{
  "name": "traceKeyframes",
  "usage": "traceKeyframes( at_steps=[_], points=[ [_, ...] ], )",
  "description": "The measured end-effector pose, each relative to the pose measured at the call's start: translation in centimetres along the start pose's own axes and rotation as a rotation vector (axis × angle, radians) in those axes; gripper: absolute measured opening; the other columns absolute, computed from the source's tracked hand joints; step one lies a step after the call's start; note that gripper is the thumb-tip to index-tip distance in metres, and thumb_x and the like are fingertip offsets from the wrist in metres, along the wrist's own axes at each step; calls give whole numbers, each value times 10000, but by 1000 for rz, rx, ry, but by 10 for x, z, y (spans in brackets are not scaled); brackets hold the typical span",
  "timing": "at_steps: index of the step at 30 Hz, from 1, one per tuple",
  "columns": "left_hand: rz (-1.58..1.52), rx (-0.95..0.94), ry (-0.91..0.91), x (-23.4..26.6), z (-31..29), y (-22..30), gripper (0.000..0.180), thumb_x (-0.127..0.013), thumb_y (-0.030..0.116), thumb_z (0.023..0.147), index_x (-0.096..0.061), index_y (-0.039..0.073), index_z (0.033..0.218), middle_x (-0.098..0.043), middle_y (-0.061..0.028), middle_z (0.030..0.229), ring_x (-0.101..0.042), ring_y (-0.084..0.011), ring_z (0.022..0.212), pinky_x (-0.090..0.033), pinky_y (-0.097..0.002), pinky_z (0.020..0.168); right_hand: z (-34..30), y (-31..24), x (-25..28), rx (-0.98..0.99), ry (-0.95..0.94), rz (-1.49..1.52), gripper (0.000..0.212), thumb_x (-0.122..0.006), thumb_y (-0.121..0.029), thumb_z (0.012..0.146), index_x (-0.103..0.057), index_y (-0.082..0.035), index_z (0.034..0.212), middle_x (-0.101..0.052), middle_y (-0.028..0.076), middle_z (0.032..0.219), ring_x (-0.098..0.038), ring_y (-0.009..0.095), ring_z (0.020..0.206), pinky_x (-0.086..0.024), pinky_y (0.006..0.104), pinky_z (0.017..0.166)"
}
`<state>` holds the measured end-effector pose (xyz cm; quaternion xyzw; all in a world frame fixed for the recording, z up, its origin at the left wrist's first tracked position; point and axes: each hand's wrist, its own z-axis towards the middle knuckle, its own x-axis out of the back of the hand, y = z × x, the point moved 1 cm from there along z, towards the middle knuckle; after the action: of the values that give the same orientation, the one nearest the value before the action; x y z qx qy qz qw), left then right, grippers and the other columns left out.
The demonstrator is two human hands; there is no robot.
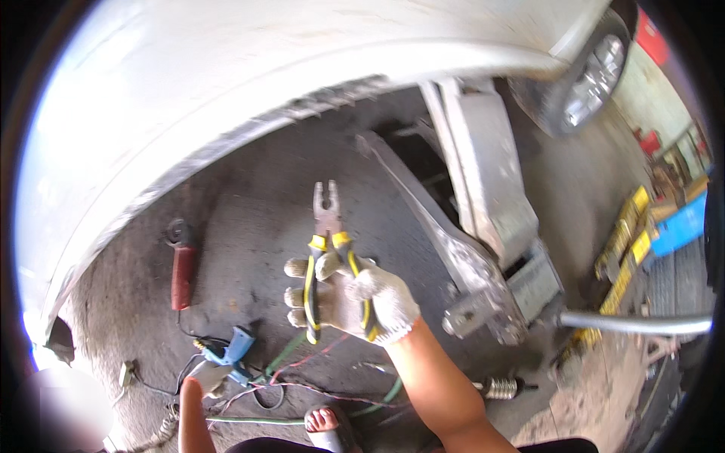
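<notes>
From my remote seat, the relation I am reading is how the pliers [328, 220] line up with the lower edge of the white car body [226, 83]. My right hand [355, 298], in a pale knitted glove, holds them palm up, thumb over the right-hand grip and fingers around the left-hand one. Their long axis runs almost straight away from me, nose toward that scuffed edge, grips toward my feet; the grips stand spread and the nose shows a narrow gap. The tips and the edge look apart from here, though one view does not let me judge the depth. The right hand is clearly the nearer one, since the pliers sit in it, held above the middle of the dark floor [249, 241]. My left hand [214, 377], also gloved, is low on the left, right against a blue power tool [238, 351]; I cannot tell whether its fingers close on the handle. Beyond that tool, toward the floor's left side under the car, a red grinder [183, 273] lies with its long body pointing roughly the same way as the pliers. Right of the pliers, well apart, a grey metal jack [495, 166] slants toward the car.
</notes>
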<state>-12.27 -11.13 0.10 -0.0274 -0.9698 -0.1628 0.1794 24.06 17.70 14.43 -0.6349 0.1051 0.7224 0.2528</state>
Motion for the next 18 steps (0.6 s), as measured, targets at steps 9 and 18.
traceKeyframes(
  at_steps=[9, 18],
  points=[
    [472, -236, -182, -72, -33, 73, 502, -553, 457, 933, -691, -23, 885, -652, -111, 660, -634, -205, 590, -499, -353, 596, 40, -17, -61, -84, -7, 28, 544, -548, -90, 781, -567, 71, 1301, -458, 282, 1432, -518, 514, 1243, -432, 667, 1041],
    [509, -258, -195, -85, -38, 93, 507, -562, 456, 926, -698, -29, 877, -658, -110, 663, -647, -211, 618, -498, -367, 618, 43, -24, -75, -53, 48, -65, 185, -605, -91, 826, -600, -46, 1006, -532, 121, 1044, -561, 240, 829, -474, 375, 680]
  ],
)
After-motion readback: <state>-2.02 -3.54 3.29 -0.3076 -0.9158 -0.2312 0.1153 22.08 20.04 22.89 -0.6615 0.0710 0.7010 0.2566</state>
